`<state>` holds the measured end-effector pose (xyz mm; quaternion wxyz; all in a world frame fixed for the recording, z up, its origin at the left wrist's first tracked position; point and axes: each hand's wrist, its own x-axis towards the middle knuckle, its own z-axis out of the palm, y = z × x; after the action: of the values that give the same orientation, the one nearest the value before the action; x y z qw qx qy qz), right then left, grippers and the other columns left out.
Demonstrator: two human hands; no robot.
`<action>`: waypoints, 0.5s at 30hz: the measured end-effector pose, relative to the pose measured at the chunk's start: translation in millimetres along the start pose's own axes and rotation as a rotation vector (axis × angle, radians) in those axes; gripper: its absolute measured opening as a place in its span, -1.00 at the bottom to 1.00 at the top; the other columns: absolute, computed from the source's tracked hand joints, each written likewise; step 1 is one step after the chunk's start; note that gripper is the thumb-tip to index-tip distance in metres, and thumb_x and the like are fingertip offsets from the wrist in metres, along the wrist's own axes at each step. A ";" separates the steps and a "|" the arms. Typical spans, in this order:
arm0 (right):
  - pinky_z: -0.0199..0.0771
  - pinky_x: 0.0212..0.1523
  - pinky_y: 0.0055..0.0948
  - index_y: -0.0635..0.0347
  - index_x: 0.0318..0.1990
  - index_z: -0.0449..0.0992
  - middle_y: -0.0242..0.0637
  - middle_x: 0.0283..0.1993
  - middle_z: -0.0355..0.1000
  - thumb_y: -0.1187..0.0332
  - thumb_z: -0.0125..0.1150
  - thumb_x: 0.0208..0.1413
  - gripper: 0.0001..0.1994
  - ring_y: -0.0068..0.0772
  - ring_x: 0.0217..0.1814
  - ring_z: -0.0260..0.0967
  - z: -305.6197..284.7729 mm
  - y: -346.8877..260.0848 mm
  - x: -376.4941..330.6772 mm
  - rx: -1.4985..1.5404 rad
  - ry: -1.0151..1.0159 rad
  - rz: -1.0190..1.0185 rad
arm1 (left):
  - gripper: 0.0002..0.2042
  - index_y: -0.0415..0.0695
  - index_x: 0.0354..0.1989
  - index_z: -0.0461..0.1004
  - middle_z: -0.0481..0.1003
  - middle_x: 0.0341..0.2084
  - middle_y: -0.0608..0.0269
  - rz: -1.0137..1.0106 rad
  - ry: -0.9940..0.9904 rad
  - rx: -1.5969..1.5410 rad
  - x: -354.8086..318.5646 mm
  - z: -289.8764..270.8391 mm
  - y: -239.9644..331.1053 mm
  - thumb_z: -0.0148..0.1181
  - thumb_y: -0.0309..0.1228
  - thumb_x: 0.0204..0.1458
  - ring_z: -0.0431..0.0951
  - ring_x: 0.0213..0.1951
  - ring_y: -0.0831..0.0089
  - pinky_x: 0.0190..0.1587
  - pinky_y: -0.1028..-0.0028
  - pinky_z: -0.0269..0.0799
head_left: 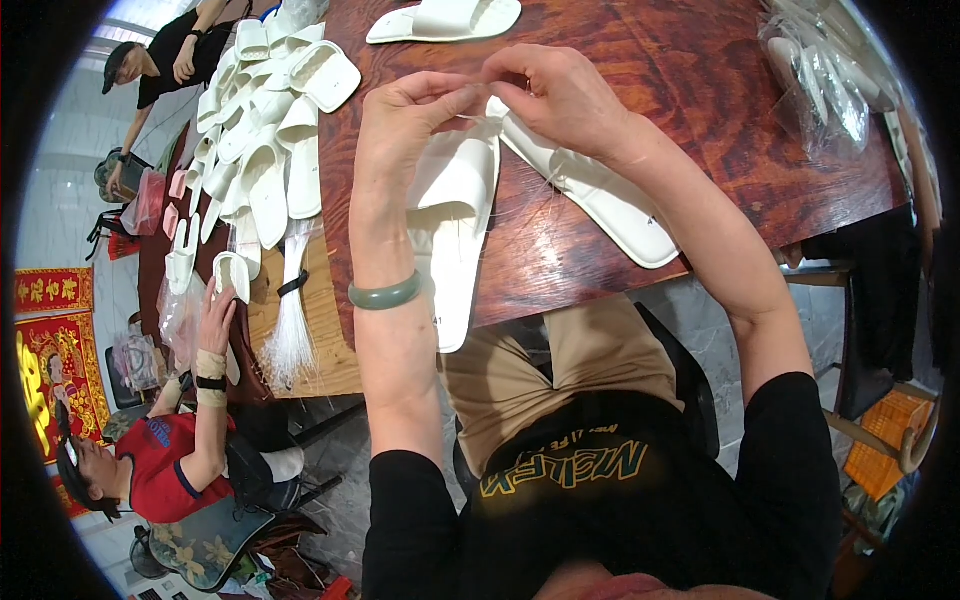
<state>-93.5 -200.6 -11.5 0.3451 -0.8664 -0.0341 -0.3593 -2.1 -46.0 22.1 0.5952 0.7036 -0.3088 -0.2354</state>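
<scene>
Both hands meet over the toe ends of a pair of white slippers on the wooden table. My left hand (420, 115), a green bangle on its wrist, is closed in a pinch above the left slipper (455, 190). Fingertips of my right hand (565, 95) pinch close beside it, over the toe of the right slipper (610, 205). Between the fingers a thin pale strand is just visible; its ends are hard to follow. Fine clear strands (550, 185) also lie by the right slipper. The slippers' toes lie close together and their heels spread apart toward me.
A heap of white slippers (265, 150) covers the table's left side, with a banded bundle of clear strands (290, 335) nearer me. Another slipper (445, 20) lies at the far edge. Plastic-bagged slippers (825, 75) sit far right. At left, a co-worker's hand (215, 320) touches a slipper.
</scene>
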 end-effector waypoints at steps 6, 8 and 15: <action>0.42 -0.32 -0.21 0.16 -0.33 0.52 -0.16 -0.43 0.47 0.37 0.08 -0.08 -0.84 -0.09 -0.33 0.43 0.1 -2.4 -1.0 0.010 -0.006 -0.018 | -0.84 -0.31 -0.27 0.51 0.56 -0.39 0.15 -0.019 -0.001 0.014 -1.2 1.6 -0.9 0.19 -0.53 -0.03 0.55 -0.40 0.50 -0.35 0.59 0.47; 0.42 -0.32 -0.21 0.16 -0.33 0.52 -0.16 -0.42 0.47 0.37 0.08 -0.09 -0.84 -0.09 -0.33 0.43 -2.3 -2.4 -0.2 0.000 0.001 -0.014 | -0.84 -0.31 -0.27 0.51 0.56 -0.40 0.16 -0.026 -0.025 -0.002 -2.4 3.4 1.6 0.19 -0.53 -0.03 0.54 -0.41 0.50 -0.35 0.59 0.47; 0.41 -0.33 -0.22 0.15 -0.32 0.52 -0.15 -0.44 0.47 0.37 0.10 -0.10 -0.83 -0.10 -0.34 0.43 -0.3 -4.3 -0.6 0.010 -0.002 0.017 | -0.85 -0.31 -0.28 0.51 0.55 -0.39 0.16 0.006 -0.011 0.004 -1.8 -1.5 1.5 0.19 -0.53 -0.03 0.55 -0.38 0.49 -0.32 0.58 0.48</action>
<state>-95.5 -197.4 -9.2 0.3523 -0.8654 -0.0289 -0.3553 -2.6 -43.8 23.8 0.5927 0.7026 -0.3145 -0.2371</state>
